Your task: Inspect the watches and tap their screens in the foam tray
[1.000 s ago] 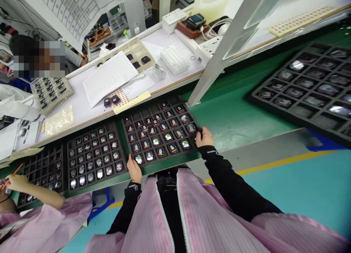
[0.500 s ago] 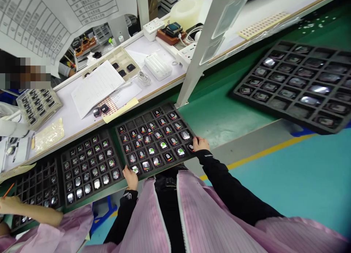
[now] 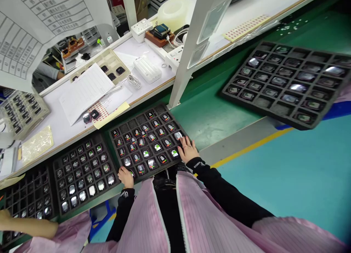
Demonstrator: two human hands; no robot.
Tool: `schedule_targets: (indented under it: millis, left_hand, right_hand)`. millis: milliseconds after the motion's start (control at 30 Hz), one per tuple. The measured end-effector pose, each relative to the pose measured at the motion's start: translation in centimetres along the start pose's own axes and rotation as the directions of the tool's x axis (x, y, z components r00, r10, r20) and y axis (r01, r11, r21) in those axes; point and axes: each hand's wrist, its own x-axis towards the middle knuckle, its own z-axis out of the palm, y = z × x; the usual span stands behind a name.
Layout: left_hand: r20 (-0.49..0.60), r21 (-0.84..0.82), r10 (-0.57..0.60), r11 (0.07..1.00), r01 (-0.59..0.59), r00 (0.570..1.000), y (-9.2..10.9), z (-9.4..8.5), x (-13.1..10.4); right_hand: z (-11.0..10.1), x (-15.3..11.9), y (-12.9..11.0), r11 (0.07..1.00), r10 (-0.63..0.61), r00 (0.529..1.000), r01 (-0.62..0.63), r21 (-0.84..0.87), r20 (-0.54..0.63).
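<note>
A black foam tray (image 3: 124,127) holding rows of small square watch faces lies in front of me, some screens lit with green and white. At its near left corner, my left hand (image 3: 126,177) rests on the edge with fingers bent over it. My right hand (image 3: 188,149) lies over the near right part of the tray, fingers spread over the watches beside a shiny one (image 3: 178,135). Neither hand has lifted anything.
Two more watch trays (image 3: 85,167) (image 3: 30,194) stand to the left, with a co-worker's forearm (image 3: 30,226) over the farther one. Another tray (image 3: 285,77) is at the right. A white post (image 3: 182,68) rises beyond my tray, by a shelf with papers (image 3: 85,93).
My right hand has moved from the tray's near right corner inward onto the watches, and its fingers have spread. My left hand remains at the left corner. The view has shifted slightly.
</note>
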Motion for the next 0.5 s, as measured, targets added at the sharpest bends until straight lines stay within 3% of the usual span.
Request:
schedule_targets:
  millis: [133,333,500]
  left_hand:
    - [0.000,0.000,0.036,0.999,-0.036,0.999,0.0,-0.3,0.0]
    - [-0.004,0.022,0.029,0.999,-0.029,1.000,0.7,-0.4,-0.3]
    - [-0.002,0.028,0.016,0.999,-0.016,1.000,1.1,-0.8,-0.8]
  right_hand:
    - [0.0,0.9,0.1,1.000,0.003,1.000,-0.004,-0.025,-0.002]
    - [-1.1,4.9,-0.9,0.999,-0.034,0.999,0.034,0.029,0.013]
    - [-0.7,7.1,-1.3,0.999,-0.050,0.998,0.049,0.018,0.049]
